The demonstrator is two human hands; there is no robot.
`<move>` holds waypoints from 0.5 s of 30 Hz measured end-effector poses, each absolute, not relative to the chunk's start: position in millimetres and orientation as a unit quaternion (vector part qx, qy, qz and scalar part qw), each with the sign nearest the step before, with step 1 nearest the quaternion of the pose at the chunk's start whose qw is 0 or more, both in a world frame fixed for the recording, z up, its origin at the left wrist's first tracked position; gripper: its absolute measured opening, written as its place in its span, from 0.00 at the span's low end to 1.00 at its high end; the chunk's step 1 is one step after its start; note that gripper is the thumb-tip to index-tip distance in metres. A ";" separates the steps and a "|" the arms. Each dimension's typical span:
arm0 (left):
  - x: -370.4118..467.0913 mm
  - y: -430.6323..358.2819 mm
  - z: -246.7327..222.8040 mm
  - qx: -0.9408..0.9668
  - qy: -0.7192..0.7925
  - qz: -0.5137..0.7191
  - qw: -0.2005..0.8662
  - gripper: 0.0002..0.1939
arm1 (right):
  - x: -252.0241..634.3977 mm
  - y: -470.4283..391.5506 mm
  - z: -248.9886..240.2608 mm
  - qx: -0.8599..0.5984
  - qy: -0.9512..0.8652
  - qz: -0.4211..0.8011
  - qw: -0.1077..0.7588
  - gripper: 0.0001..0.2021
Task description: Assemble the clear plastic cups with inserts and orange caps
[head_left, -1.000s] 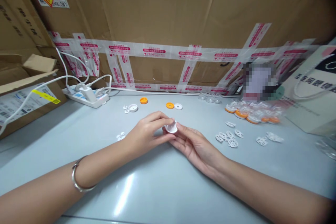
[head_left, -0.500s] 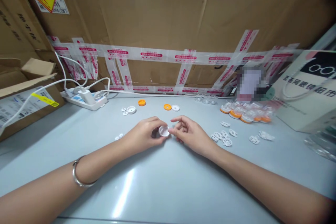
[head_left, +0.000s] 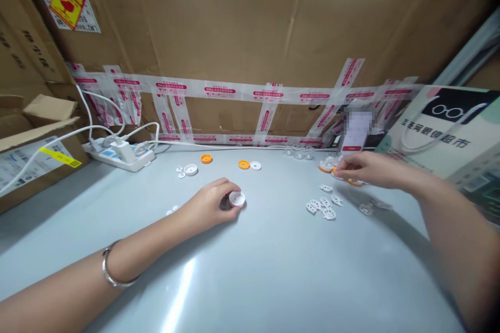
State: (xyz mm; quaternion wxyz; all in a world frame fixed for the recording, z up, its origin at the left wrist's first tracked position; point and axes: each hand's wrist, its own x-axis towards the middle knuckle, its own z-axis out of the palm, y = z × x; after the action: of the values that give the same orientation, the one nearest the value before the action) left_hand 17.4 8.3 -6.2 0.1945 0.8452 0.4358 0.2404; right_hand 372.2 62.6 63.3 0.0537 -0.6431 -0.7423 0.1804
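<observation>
Between the thumb and fingers of my left hand [head_left: 219, 200] is a small white round plastic cup [head_left: 237, 199], its open side facing up, low over the table. My right hand [head_left: 357, 168] has reached out to the right, to a cluster of round orange-and-white pieces with clear tops [head_left: 326, 163]. Its thumb and fingers are pinched together at the edge of the cluster. Part of the cluster is hidden behind this hand, and I cannot make out what the fingertips hold. Below the cluster lie several white cut-out discs [head_left: 325, 203].
At the back lie an orange ring [head_left: 244, 165], a white ring [head_left: 255, 166], an orange cap [head_left: 206, 158], a white cap [head_left: 190, 169] and clear pieces [head_left: 299, 153]. A power strip [head_left: 125, 158], open carton [head_left: 39, 151], phone [head_left: 356, 132] and paper bag [head_left: 437, 140] border the table.
My right hand has left the white cup and moved right and away from me to the orange-and-white cluster. My left hand still holds the cup. The view has shifted slightly.
</observation>
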 end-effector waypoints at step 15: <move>16.4 6.7 -8.2 0.857 0.417 0.244 0.178 0.13 | 365.4 78.8 32.7 -0.620 -0.758 0.204 0.002 0.08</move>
State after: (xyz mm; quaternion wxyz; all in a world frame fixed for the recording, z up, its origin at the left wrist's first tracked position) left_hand 16.4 6.7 -8.2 0.1784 0.8572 0.4170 0.2440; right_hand 365.4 78.8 32.7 0.0025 -0.6197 -0.7579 0.2042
